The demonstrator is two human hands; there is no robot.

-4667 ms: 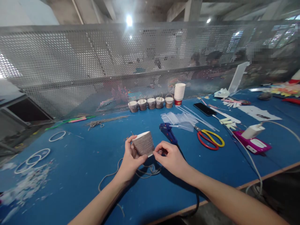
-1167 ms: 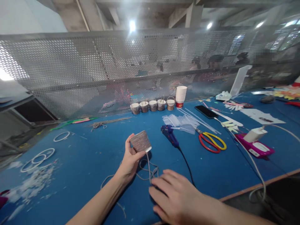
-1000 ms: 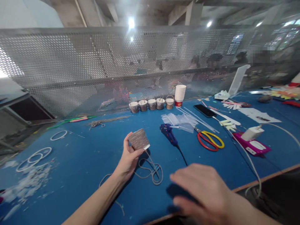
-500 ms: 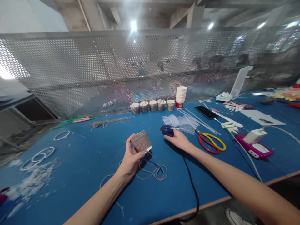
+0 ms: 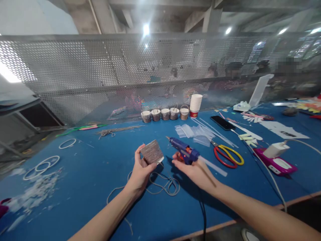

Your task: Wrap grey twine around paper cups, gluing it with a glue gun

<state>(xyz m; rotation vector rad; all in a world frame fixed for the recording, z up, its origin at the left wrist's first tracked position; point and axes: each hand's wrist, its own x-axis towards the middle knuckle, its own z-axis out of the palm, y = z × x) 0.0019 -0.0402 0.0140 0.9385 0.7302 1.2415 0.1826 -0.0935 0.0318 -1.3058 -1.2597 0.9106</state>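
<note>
1. Here, near the middle of the frame, the left hand [image 5: 140,172] holds a string-wrapped cup [image 5: 151,152], tilted, between thumb and fingers.
2. The cup sits above the thumb, at the hand's upper right, with some white at its lower right edge.
3. Just right of that, the right hand [image 5: 197,171] is wrapped around a blue glue gun [image 5: 184,149]; its tip points upper left, apart from the cup.
4. Gray string [image 5: 173,195] lies below on the blue table [image 5: 95,184].

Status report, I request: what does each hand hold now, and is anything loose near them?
Left hand: holding cord-wrapped cup. Right hand: gripping blue glue gun, nozzle apart from cup. Loose grey cord on table nearby.
</note>
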